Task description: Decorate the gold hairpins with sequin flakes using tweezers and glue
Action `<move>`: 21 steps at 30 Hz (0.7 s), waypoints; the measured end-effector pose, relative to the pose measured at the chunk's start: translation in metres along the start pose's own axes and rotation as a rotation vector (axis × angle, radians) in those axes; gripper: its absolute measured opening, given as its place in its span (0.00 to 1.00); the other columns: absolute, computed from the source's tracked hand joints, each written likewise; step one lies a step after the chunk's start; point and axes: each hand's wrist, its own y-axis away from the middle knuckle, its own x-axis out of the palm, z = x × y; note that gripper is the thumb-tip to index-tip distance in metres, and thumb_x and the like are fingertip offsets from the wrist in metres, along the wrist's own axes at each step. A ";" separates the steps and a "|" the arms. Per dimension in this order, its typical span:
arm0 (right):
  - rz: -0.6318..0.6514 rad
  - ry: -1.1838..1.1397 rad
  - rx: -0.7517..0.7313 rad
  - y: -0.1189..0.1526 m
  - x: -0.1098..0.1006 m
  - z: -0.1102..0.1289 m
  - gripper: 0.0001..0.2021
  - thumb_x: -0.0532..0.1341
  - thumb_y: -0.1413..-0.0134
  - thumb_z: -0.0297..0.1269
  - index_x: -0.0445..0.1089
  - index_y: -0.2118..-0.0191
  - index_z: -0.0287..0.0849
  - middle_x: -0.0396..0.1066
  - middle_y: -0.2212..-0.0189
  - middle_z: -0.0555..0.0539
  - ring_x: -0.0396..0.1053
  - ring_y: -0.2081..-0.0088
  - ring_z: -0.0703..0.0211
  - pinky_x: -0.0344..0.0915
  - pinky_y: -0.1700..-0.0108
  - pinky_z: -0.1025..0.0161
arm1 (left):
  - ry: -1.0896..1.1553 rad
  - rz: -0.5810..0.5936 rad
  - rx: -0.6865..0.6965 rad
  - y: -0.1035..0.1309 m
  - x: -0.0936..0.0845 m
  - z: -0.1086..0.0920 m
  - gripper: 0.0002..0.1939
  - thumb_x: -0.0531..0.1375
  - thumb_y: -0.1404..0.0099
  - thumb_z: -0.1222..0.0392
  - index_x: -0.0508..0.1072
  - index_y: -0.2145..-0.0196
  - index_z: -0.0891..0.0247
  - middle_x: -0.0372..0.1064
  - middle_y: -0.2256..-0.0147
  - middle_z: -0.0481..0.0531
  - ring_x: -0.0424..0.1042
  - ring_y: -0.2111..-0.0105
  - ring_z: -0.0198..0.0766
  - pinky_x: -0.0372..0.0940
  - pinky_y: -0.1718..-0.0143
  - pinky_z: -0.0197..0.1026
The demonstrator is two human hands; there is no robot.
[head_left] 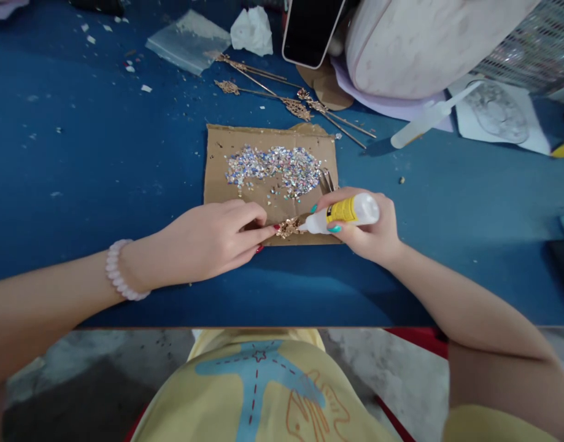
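Note:
My right hand point(378, 227) grips a small white glue bottle point(362, 209) with a yellow label, tilted so that its nozzle points left. The nozzle tip meets or nearly meets a gold filigree ornament point(288, 228) near the cardboard's front edge. My left hand point(212, 239) has its fingertips closed on the left end of that ornament; what lies under the palm is hidden. Tweezers point(326, 179) stick out beyond my right fingers, their rear part hidden by the hand. Behind the ornament, a spread of shiny flat chips point(282, 169) covers part of the cardboard sheet point(217, 190).
Several gold hair sticks point(263, 92) lie behind the cardboard. Farther back are a plastic bag point(187, 46), crumpled tissue point(251, 31), a phone point(312, 31) and a pale pouch point(420, 43). A white dropper bottle point(417, 126) lies at the right. The blue table's front edge runs close to my body.

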 end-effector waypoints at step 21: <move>0.005 0.256 0.056 -0.002 -0.013 -0.006 0.15 0.65 0.56 0.42 0.64 0.80 0.39 0.61 0.85 0.53 0.52 0.82 0.71 0.49 0.81 0.68 | -0.072 0.001 0.023 0.000 0.002 0.005 0.19 0.48 0.28 0.57 0.68 0.45 0.64 0.65 0.54 0.57 0.68 0.60 0.40 0.66 0.62 0.42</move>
